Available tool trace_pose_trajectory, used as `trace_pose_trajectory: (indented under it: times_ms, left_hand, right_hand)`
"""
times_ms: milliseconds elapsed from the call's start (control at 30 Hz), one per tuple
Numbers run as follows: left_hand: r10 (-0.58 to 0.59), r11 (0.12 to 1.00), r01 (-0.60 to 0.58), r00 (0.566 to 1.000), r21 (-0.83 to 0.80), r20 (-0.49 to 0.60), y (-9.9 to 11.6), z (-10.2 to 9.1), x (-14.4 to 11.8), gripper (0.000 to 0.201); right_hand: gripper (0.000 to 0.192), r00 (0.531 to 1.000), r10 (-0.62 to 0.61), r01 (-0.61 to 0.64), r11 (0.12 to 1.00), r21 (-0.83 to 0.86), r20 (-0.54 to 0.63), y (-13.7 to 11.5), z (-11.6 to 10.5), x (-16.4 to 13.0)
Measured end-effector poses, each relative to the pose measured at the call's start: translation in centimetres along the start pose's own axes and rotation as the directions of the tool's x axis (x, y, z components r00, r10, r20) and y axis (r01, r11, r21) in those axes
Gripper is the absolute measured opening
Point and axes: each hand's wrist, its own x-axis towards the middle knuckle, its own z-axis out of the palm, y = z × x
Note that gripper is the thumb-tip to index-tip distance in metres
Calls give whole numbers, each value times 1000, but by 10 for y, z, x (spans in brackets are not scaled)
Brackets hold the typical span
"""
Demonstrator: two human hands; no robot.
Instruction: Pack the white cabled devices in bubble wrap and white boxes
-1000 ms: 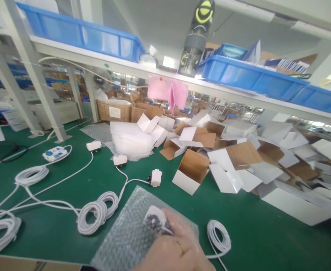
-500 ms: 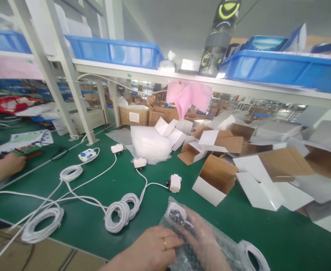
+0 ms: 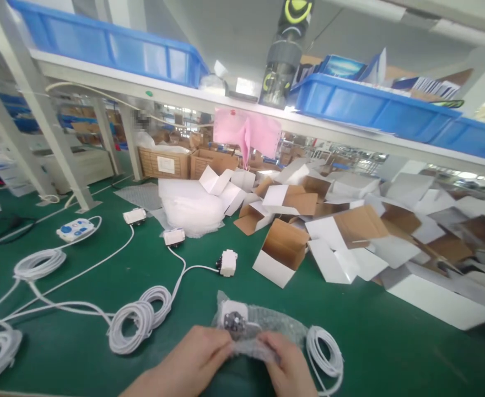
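White device (image 3: 235, 315); bubble wrap (image 3: 281, 321) around

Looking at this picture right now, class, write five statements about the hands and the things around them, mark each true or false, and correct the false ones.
1. The left hand and the right hand both grip the bubble wrap. True.
2. The pink cloth lies flat on the table. False: it hangs from the shelf.
3. A cable coil lies to the right of the right hand. True.
4. The bottle lies on its side. False: it stands upright.
5. The bubble wrap is red. False: it is see-through.
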Motion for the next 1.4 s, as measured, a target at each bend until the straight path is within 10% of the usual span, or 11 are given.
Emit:
trace_pose_trajectory:
  times_ms: [167, 300, 400, 467, 533, 633, 767, 900, 1033, 1200, 1400]
  left_hand:
    - [-6, 975, 43, 986, 218, -167, -2, -9, 14, 20]
    - [-150, 988, 148, 987, -35, -56, -2, -2, 37, 55]
    - [-249, 946, 224, 965, -235, -85, -1, 4, 47, 34]
    - [-262, 925, 229, 963, -305, -71, 2, 6, 51, 26]
    - [-237, 895, 209, 971, -395, -23, 6, 8, 55, 34]
    - [-207, 765, 176, 978, -619, 23, 17, 15, 63, 55]
    - [-187, 557, 21, 977, -831, -101, 42, 42, 76, 64]
    - [67, 862, -274, 896, -426, -440, 55, 51, 104, 52]
    - [-24, 963, -143, 799, -229, -601, 29, 17, 173, 51]
    - [-89, 986, 4, 862, -169, -499, 1, -6, 241, 39]
    - [-69, 997, 46, 878, -59, -473, 11, 31, 165, 27]
  right_hand:
    - [44, 997, 61, -61, 998, -10, -54, -9, 5, 9]
    - [38, 957, 86, -121, 986, -111, -276, -8, -1, 5]
    - [23, 824, -146, -46, 946, -321, -548, -16, -12, 0]
    - [38, 753, -378, 106, 878, -467, -539, -21, -12, -2]
    - [49, 778, -437, 233, 867, -440, -451, -22, -6, -2]
    - [48, 857, -195, 201, 979, -39, -478, -14, 8, 2]
    - [78, 856, 139, 158, 846, 509, -498, -4, 17, 6]
    - [102, 756, 434, 17, 735, 678, -490, 9, 0, -1]
    - [98, 650, 563, -186, 769, 611, -511, 28, -37, -20]
    - [69, 863, 218, -111, 962, 251, -455, 2, -84, -20]
    - [69, 910, -228, 66, 904, -422, -346, -46, -117, -1]
